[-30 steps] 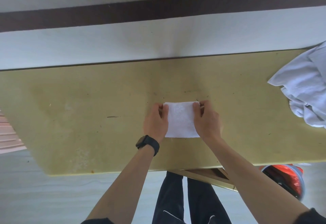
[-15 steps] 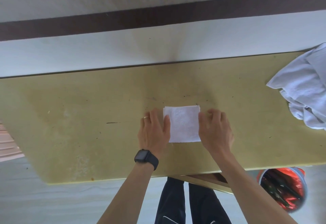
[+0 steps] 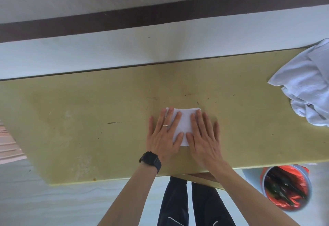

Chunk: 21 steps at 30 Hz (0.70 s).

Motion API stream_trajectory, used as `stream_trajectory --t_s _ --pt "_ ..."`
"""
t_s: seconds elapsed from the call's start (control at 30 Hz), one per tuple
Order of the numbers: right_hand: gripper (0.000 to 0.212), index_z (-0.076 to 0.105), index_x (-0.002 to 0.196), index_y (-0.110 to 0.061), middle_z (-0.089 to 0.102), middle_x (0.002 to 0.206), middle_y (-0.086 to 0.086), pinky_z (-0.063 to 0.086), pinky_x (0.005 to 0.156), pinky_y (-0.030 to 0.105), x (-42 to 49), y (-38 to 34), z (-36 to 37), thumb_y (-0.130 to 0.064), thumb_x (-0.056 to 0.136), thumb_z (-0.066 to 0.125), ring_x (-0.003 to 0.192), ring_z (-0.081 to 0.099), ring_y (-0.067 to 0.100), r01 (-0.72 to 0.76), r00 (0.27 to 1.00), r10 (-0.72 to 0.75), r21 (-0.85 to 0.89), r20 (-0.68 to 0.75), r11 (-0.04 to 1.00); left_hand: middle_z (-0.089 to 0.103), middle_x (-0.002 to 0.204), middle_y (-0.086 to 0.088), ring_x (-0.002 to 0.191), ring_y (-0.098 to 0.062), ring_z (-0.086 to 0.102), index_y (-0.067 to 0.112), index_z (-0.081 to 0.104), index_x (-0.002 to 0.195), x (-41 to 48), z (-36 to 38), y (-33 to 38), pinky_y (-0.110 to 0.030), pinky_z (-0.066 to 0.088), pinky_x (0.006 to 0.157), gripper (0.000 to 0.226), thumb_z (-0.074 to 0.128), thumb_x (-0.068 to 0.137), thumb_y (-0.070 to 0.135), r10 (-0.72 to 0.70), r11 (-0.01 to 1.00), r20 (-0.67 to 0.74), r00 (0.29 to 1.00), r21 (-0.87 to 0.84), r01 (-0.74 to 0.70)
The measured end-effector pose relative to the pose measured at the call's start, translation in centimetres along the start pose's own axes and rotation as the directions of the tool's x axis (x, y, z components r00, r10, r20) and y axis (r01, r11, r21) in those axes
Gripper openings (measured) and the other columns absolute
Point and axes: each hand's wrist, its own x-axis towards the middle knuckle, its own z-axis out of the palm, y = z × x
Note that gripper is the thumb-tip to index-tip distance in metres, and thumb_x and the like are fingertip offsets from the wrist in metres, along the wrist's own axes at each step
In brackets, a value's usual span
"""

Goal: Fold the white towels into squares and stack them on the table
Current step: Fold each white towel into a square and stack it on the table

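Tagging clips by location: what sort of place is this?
Probably a plain utility or laundry workroom: a worn yellow table against a white wall, a heap of unfolded white towels, and a lined bin on the floor.

white towel [image 3: 183,126], mustard-yellow table [image 3: 89,119], black watch [image 3: 150,160]

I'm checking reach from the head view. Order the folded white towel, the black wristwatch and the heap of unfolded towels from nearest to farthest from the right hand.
1. Folded white towel: under the right hand, touched by its fingers.
2. Black wristwatch: on the left wrist, just left.
3. Heap of unfolded towels: far right end of the table.
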Motion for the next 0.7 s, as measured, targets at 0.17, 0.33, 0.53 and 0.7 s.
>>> stream_trajectory --t_s 0.17,0.33,0.53,0.7 --pt "0.063 0.014 0.158 -0.015 0.005 0.166 0.002 0.015 0.119 0.057 -4.6 -0.7 0.4 -0.044 0.103 0.023 0.153 0.006 0.022 0.031 0.999 -0.032 0.010 0.040 0.999 0.002 0.166 0.006 0.153 -0.018 0.002 0.027 0.016 0.158 -5.6 0.7 1.3 -0.055 0.005 0.119 0.068 0.040 0.099 0.051 -0.043 0.997 0.011 0.999 -0.059 0.044" --pt "0.057 0.034 0.151 -0.019 0.022 0.163 0.000 0.022 0.117 0.049 -6.5 -1.7 -0.3 -0.043 0.100 0.037 0.150 0.019 0.021 -0.060 0.998 0.059 0.116 0.014 0.992 0.011 0.165 0.003 0.151 -0.021 0.016 0.024 0.023 0.156 -8.0 0.5 2.4 -0.052 0.016 0.120 0.063 0.039 0.099 0.045 -0.138 0.974 -0.014 0.990 -0.182 0.133" --pt "0.045 0.044 0.127 -0.019 0.050 0.123 0.001 0.042 0.091 0.039 -3.3 -3.5 -3.6 -0.042 0.091 0.059 0.109 0.045 0.023 -0.505 0.861 0.496 0.319 0.113 0.802 0.054 0.127 -0.007 0.118 -0.028 0.046 0.017 0.044 0.132 -4.7 -3.5 4.4 -0.041 0.040 0.095 0.049 0.055 0.093 0.045 -0.677 0.632 0.184 0.713 -0.350 0.691" --pt "0.027 0.046 0.106 -0.020 0.057 0.104 -0.001 0.049 0.076 0.037 -0.7 -4.3 -4.8 -0.030 0.086 0.061 0.095 0.056 0.024 -0.697 0.716 0.596 0.417 0.364 0.583 0.063 0.108 -0.005 0.107 -0.028 0.053 0.019 0.053 0.109 -2.9 -3.7 4.4 -0.045 0.049 0.090 0.032 0.058 0.086 0.041 -0.742 0.391 0.365 0.563 -0.446 0.805"
